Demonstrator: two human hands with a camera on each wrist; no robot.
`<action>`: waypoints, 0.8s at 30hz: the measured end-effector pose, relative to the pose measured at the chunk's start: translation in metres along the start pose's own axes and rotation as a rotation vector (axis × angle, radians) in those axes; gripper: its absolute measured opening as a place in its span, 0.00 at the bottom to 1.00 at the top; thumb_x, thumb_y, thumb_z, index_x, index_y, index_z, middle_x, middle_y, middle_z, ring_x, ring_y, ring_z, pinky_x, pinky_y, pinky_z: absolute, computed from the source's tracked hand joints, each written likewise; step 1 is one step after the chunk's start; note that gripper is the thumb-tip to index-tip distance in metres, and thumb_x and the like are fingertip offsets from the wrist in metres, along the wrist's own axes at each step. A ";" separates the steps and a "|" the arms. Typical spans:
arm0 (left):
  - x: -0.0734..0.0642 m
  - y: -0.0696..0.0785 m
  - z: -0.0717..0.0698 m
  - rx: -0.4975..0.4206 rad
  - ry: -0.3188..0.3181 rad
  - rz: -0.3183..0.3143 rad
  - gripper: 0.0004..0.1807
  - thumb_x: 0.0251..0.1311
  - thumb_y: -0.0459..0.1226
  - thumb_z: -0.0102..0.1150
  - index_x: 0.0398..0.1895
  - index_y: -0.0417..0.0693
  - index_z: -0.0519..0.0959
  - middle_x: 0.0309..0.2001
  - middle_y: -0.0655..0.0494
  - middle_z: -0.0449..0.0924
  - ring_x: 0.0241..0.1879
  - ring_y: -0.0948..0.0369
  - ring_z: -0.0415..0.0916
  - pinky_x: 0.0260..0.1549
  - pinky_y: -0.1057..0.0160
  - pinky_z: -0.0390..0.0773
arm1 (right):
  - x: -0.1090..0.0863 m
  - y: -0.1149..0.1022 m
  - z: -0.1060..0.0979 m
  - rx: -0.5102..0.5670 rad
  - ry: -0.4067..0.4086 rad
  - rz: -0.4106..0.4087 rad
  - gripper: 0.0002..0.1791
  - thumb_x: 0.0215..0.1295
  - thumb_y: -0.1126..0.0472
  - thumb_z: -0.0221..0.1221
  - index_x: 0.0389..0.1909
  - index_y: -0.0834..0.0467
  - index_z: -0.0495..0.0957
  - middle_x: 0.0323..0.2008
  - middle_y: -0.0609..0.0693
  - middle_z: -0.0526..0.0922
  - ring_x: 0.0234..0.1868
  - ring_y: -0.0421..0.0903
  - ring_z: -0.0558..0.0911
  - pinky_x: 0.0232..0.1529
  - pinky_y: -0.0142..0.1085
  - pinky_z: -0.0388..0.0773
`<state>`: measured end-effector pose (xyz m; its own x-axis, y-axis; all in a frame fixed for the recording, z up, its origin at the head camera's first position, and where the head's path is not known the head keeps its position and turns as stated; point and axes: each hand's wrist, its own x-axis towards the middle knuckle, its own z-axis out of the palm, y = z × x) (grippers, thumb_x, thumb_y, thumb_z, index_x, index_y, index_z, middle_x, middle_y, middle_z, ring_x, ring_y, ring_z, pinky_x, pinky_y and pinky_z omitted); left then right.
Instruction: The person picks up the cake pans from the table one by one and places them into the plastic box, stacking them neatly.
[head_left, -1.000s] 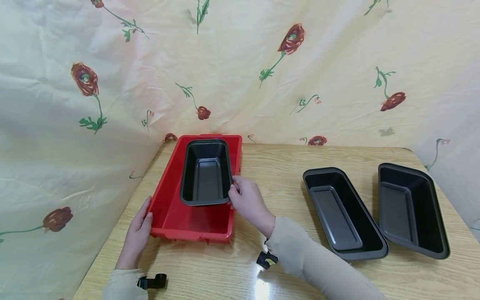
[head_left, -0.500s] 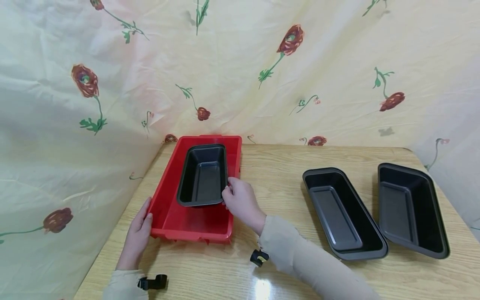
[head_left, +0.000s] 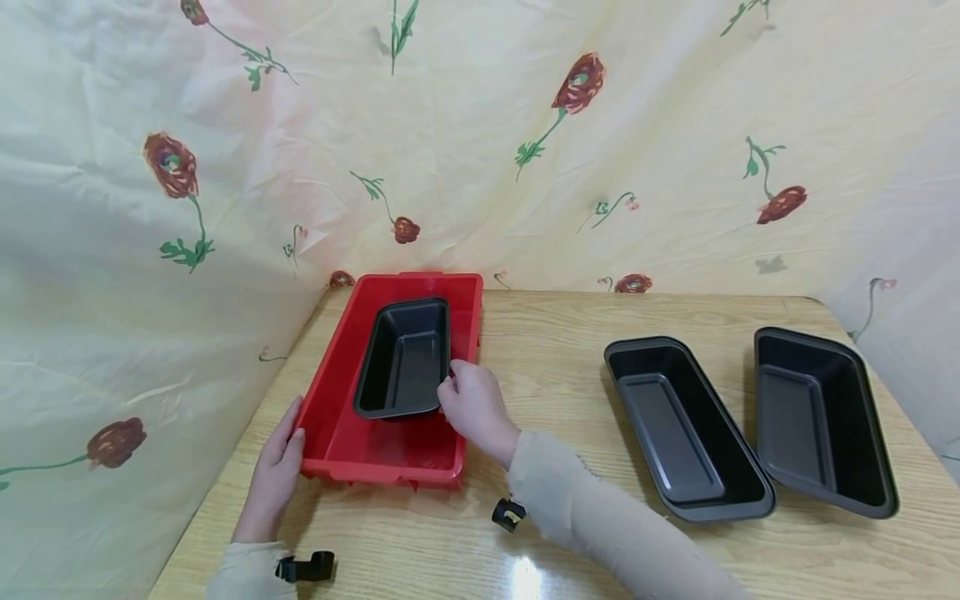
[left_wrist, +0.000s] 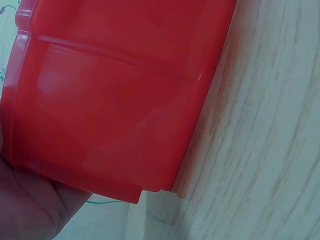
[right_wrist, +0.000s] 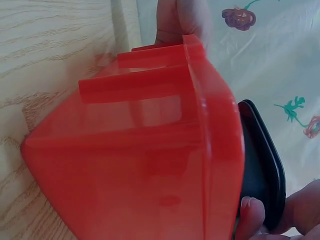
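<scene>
A dark loaf pan (head_left: 408,362) is inside the red plastic bin (head_left: 360,450), tilted a little and close over its floor. My right hand (head_left: 477,410) pinches the pan's right rim near the front corner. In the right wrist view, a finger and thumb grip the rim of the loaf pan (right_wrist: 262,170), which shows above the bin's wall. My left hand (head_left: 274,471) holds the bin's left front corner, thumb over the rim. The left wrist view shows the palm (left_wrist: 35,205) against the outside of the red bin (left_wrist: 115,110).
Two more dark loaf pans, a nearer one (head_left: 667,433) and a farther-right one (head_left: 798,417), lie side by side on the wooden table (head_left: 555,342). A flowered cloth (head_left: 480,167) hangs behind the table and along its left side.
My right hand has moved left and slightly down with the loaf pan, which sits lower within the bin. The left hand and the other two pans have stayed in place.
</scene>
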<state>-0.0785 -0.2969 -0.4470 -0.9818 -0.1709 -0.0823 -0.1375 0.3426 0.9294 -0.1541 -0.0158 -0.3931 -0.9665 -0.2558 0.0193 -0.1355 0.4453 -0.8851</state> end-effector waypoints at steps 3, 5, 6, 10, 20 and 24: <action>0.000 0.000 0.000 0.000 0.001 0.000 0.30 0.77 0.41 0.35 0.79 0.63 0.45 0.76 0.45 0.48 0.69 0.43 0.54 0.46 0.75 0.71 | 0.002 0.002 0.003 -0.008 0.002 0.002 0.15 0.68 0.67 0.52 0.53 0.69 0.73 0.19 0.48 0.78 0.20 0.43 0.79 0.27 0.34 0.79; 0.000 0.000 -0.001 0.001 -0.001 0.001 0.30 0.77 0.41 0.35 0.79 0.63 0.45 0.76 0.45 0.48 0.69 0.43 0.54 0.47 0.74 0.71 | 0.004 0.003 0.004 -0.027 0.008 -0.007 0.08 0.68 0.67 0.53 0.43 0.67 0.75 0.18 0.48 0.77 0.19 0.43 0.78 0.25 0.34 0.79; 0.000 0.000 -0.001 0.001 -0.003 0.000 0.30 0.77 0.41 0.35 0.79 0.63 0.45 0.76 0.46 0.48 0.69 0.43 0.54 0.50 0.71 0.72 | 0.004 0.003 0.005 -0.038 0.013 -0.014 0.05 0.67 0.67 0.53 0.38 0.65 0.75 0.18 0.48 0.77 0.19 0.43 0.78 0.24 0.34 0.78; 0.001 0.000 -0.002 0.009 -0.012 0.001 0.30 0.78 0.40 0.33 0.79 0.63 0.44 0.76 0.46 0.46 0.70 0.45 0.53 0.58 0.61 0.69 | 0.006 0.005 0.008 -0.081 0.035 -0.031 0.07 0.66 0.67 0.53 0.27 0.60 0.72 0.17 0.48 0.76 0.17 0.42 0.77 0.22 0.33 0.77; 0.003 -0.001 -0.003 0.004 -0.018 -0.009 0.30 0.77 0.39 0.33 0.78 0.65 0.43 0.77 0.48 0.46 0.70 0.46 0.53 0.55 0.68 0.69 | 0.009 0.001 0.014 -0.227 0.067 -0.036 0.07 0.65 0.66 0.56 0.27 0.59 0.73 0.16 0.48 0.72 0.16 0.41 0.74 0.22 0.30 0.74; 0.003 -0.001 -0.003 -0.002 -0.020 -0.008 0.30 0.77 0.38 0.33 0.79 0.64 0.43 0.77 0.47 0.46 0.70 0.45 0.53 0.58 0.60 0.68 | 0.011 0.000 0.017 -0.367 0.087 -0.082 0.10 0.64 0.65 0.59 0.44 0.66 0.77 0.14 0.47 0.71 0.14 0.39 0.72 0.21 0.28 0.73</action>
<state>-0.0808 -0.3006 -0.4474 -0.9831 -0.1554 -0.0972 -0.1456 0.3398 0.9292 -0.1607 -0.0329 -0.4007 -0.9619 -0.2370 0.1365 -0.2672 0.7081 -0.6536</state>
